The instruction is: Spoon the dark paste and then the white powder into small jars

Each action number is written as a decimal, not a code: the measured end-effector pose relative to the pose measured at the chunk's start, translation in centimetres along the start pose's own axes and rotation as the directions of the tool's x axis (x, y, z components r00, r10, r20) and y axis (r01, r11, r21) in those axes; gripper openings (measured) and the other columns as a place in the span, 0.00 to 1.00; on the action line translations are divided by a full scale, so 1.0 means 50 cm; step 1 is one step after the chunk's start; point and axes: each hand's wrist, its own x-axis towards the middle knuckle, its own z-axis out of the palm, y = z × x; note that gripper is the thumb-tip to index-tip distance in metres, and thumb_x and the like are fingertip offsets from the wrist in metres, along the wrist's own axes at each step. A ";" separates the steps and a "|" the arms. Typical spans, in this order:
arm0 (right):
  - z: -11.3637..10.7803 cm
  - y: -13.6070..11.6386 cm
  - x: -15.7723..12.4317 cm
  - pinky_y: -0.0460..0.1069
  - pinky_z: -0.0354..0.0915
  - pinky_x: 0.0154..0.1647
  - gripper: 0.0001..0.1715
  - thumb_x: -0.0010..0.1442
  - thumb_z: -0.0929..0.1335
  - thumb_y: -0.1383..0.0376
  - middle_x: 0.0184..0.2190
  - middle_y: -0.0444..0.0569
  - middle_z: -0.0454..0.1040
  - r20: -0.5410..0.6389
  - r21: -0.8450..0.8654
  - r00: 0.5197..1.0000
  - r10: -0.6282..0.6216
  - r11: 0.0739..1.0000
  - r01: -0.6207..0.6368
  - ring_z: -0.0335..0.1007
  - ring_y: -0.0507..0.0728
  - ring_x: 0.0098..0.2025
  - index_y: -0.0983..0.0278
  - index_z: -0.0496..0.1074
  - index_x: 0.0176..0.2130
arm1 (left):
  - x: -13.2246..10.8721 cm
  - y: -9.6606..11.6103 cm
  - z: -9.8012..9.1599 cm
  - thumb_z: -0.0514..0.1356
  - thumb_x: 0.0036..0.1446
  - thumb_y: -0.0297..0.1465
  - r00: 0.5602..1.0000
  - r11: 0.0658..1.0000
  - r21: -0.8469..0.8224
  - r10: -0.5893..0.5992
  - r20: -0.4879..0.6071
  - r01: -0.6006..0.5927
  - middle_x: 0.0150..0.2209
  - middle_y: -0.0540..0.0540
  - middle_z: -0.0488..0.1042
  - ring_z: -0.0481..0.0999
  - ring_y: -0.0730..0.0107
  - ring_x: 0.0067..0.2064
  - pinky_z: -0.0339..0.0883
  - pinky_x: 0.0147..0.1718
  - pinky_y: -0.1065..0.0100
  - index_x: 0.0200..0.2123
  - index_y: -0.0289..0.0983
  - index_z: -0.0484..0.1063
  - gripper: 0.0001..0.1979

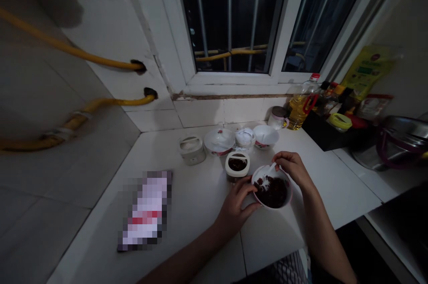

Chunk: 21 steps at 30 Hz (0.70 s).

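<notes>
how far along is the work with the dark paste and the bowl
Done: the bowl holds a heap of dark paste. In hand: the left hand grips the bowl's rim and the right hand holds a white spoon in it. Left: the jar beside it stands open, paste inside.

The head view looks forward and down from close above the counter (187,203), facing the window (234,16).

A flat packet (144,211) on the surface (200,195) is pixelated beyond reading. The steel pot (399,141) runs off the right edge. The spoon (269,171) is hidden at both ends, by the right hand (294,167) and by the dark food in the bowl (282,206).
</notes>
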 end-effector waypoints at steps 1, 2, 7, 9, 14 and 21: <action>-0.001 0.000 0.001 0.45 0.47 0.18 0.09 0.41 0.65 0.64 0.13 0.41 0.68 0.000 0.029 1.000 0.015 0.999 -0.015 0.51 0.48 0.16 0.65 0.73 0.23 | 0.000 -0.001 0.000 0.64 0.55 0.32 1.000 1.000 0.000 0.004 -0.001 -0.004 0.53 0.40 0.67 0.70 0.58 0.54 0.66 0.52 0.58 0.42 0.40 0.70 0.11; -0.002 0.000 0.001 0.44 0.45 0.17 0.09 0.40 0.65 0.64 0.13 0.41 0.67 -0.003 0.062 1.000 0.028 0.998 -0.028 0.49 0.47 0.16 0.65 0.73 0.23 | -0.001 -0.002 0.000 0.64 0.55 0.32 1.000 1.000 -0.001 0.009 -0.003 -0.009 0.53 0.40 0.67 0.69 0.57 0.55 0.66 0.52 0.58 0.43 0.40 0.70 0.11; 0.009 -0.006 0.005 0.44 0.47 0.15 0.10 0.42 0.68 0.62 0.16 0.42 0.71 -0.050 0.217 0.999 -0.004 0.976 0.015 0.50 0.47 0.14 0.65 0.73 0.26 | -0.002 -0.004 0.002 0.64 0.55 0.33 1.000 1.000 0.006 0.002 -0.006 -0.002 0.54 0.40 0.67 0.69 0.57 0.55 0.66 0.52 0.58 0.42 0.40 0.70 0.11; 0.025 -0.011 0.002 0.44 0.51 0.16 0.12 0.45 0.69 0.60 0.19 0.44 0.74 -0.094 0.217 0.993 -0.066 0.972 0.085 0.52 0.47 0.15 0.65 0.74 0.30 | -0.001 -0.003 0.002 0.64 0.55 0.33 1.000 1.000 0.006 -0.003 0.004 0.003 0.54 0.40 0.67 0.69 0.57 0.55 0.66 0.52 0.58 0.42 0.40 0.70 0.11; 0.068 -0.012 -0.015 0.46 0.64 0.25 0.13 0.58 0.65 0.59 0.28 0.48 0.78 -0.155 -0.089 0.909 -0.387 0.922 0.377 0.67 0.51 0.23 0.64 0.75 0.38 | 0.001 -0.001 0.001 0.64 0.56 0.33 1.000 1.000 0.007 0.016 0.008 -0.016 0.53 0.40 0.67 0.69 0.57 0.55 0.66 0.52 0.59 0.42 0.40 0.70 0.11; 0.060 -0.008 -0.035 0.51 0.69 0.38 0.13 0.64 0.62 0.66 0.34 0.50 0.79 -0.014 -0.400 0.709 -0.705 0.654 0.642 0.75 0.56 0.35 0.61 0.75 0.40 | 0.002 0.002 -0.001 0.64 0.56 0.33 1.000 1.000 0.022 0.010 0.010 -0.010 0.54 0.41 0.67 0.69 0.57 0.56 0.65 0.53 0.58 0.42 0.41 0.70 0.11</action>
